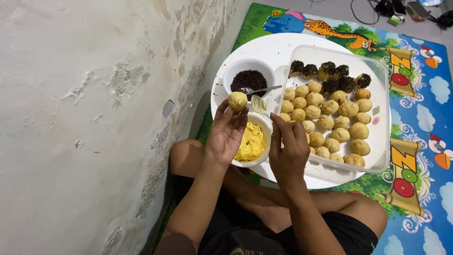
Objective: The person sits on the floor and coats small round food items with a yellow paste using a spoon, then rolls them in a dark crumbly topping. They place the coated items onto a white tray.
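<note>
My left hand (226, 134) pinches one plain ball (238, 100) at its fingertips, above the yellow paste bowl (252, 141). My right hand (288, 151) holds a spoon (258, 105), loaded with paste, just beside it. In the box (380, 113), I judge about seven balls are coated dark and most remain plain.

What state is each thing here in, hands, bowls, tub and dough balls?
Left hand: raised, a plain dough ball at its fingertips.
Right hand: pinching a spoon with yellow smear.
Yellow bowl: partly full of yellow cream.
Sprinkle bowl: holds dark sprinkles, a utensil lying across it.
Tub: open, nearly full.
Coated balls: sprinkle-covered, back row.
Plain balls: uncoated, in rows.
Tray: flat on the mat.
</note>
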